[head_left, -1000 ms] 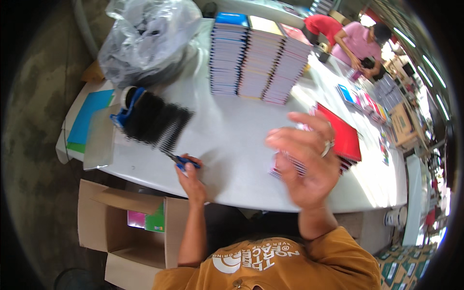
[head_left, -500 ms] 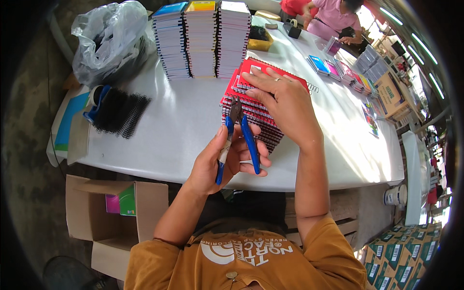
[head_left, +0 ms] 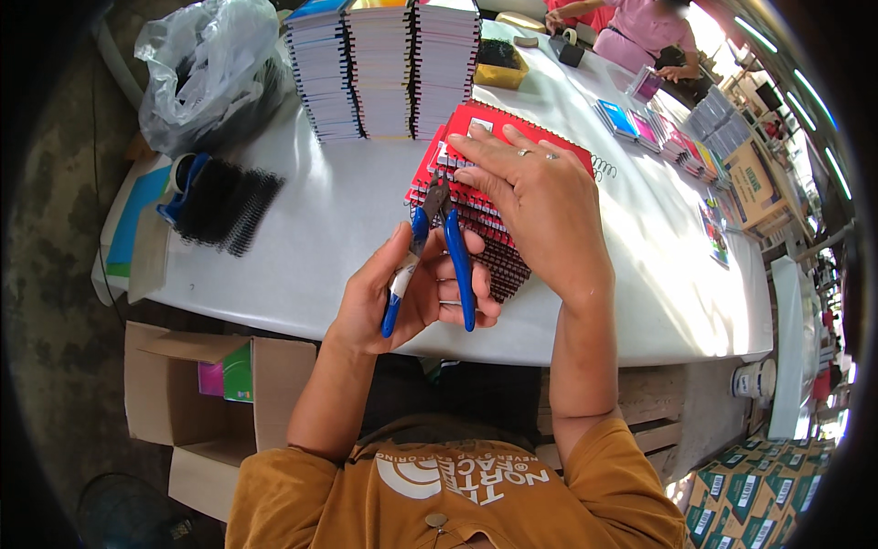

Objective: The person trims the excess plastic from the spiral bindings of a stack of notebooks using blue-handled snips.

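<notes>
Notebook bindings at the work table, viewed from above. A pair of blue-handled pliers [head_left: 459, 265] stands over the coiled edge of a stack of red notebooks [head_left: 499, 252], which lies on the white table [head_left: 311, 220] directly before the person; the uppermost cover bears a small white label [head_left: 480, 123] whose print is too small to make out. The left hand [head_left: 370, 302] is wrapped round the pliers, whose handles are spread; whether the tips have caught wire cannot be told. The right hand [head_left: 540, 201] lies flat across the top cover, fingers extended, apart from the left. The step in hand appears to be the dressing of a binding; the next move would call for a steady cover and for the tips to meet wire alone, clear of the paper. At the stack's far right corner a loose coil [head_left: 604, 168] projects. Farther out, three tall columns of spiral-bound notebooks [head_left: 380, 82] stand behind, and black coils [head_left: 224, 206] lie to the left. Readable lettering, white and inverted from this viewpoint, occurs on the mustard shirt [head_left: 329, 489]; green-and-brown cartons [head_left: 759, 494] at lower right carry white labels.
</notes>
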Demonstrator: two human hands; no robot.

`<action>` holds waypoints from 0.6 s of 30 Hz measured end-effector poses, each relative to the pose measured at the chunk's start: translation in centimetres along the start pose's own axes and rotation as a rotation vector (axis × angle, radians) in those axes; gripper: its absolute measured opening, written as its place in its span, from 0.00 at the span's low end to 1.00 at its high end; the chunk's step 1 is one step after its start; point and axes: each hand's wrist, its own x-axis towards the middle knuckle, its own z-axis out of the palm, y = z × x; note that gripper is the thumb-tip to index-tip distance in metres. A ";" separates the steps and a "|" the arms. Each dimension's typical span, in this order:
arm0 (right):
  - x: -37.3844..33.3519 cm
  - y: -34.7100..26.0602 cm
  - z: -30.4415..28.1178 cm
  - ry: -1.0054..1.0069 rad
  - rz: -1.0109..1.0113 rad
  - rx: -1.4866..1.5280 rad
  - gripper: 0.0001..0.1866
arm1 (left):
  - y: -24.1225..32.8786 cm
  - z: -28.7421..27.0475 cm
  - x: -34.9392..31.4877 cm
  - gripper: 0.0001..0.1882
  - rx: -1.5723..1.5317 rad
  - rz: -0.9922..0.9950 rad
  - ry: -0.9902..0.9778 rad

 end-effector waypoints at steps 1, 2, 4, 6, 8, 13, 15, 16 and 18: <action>-0.1 -0.1 0.0 0.006 -0.008 -0.012 0.15 | 0.0 -0.1 0.0 0.32 -0.048 0.004 0.001; -0.1 -0.2 0.0 0.005 -0.012 -0.019 0.15 | -0.1 -0.3 0.1 0.31 -0.095 0.008 0.002; -0.1 -0.3 -0.1 -0.001 -0.018 -0.045 0.15 | 0.0 0.0 0.3 0.30 0.241 0.031 0.189; 0.3 -0.6 -0.7 -0.103 -0.007 -0.013 0.18 | 0.2 1.7 -0.4 0.27 1.019 0.072 0.570; 1.0 -0.3 -1.4 -0.182 -0.027 -0.075 0.25 | -0.3 2.1 -0.3 0.26 1.373 0.147 0.723; 4.3 4.0 -2.5 -0.517 0.038 0.238 0.44 | 0.9 1.5 -1.7 0.30 0.447 -0.031 0.342; 4.5 3.9 -2.4 -0.548 0.084 0.204 0.44 | 0.8 0.5 -2.2 0.33 0.127 -0.017 0.169; 4.5 3.8 -2.2 -0.541 0.096 0.180 0.43 | 0.6 -0.2 -2.1 0.33 0.033 -0.008 0.088; 4.3 3.4 -2.1 -0.523 0.098 0.135 0.43 | 0.7 -0.4 -1.7 0.34 -0.043 -0.045 0.092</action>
